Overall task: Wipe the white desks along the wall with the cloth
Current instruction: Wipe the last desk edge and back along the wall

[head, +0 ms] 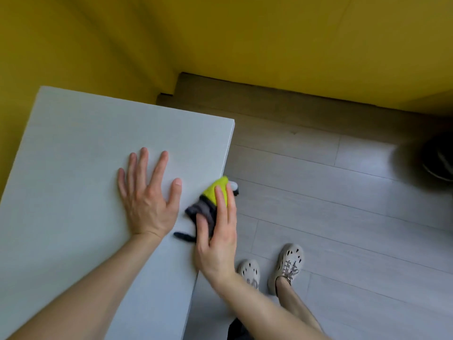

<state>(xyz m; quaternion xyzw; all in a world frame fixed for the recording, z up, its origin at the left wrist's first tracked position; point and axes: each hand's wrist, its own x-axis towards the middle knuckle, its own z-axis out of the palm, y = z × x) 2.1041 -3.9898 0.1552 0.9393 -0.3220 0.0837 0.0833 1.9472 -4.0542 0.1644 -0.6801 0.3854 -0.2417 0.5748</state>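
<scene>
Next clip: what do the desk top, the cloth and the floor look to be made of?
Desk top: probably laminated board, matte white, faint linear grain, layered edge. Cloth: fuzzy fabric, likely microfibre, yellow-green and grey, crumpled under the right hand. Floor: pale wood-look planks, laminate or vinyl by their seams and slight sheen.

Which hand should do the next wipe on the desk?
Probably the right hand: it presses the cloth against the desk near its right edge. The left hand lies flat on the desk beside it, holding nothing.
</scene>
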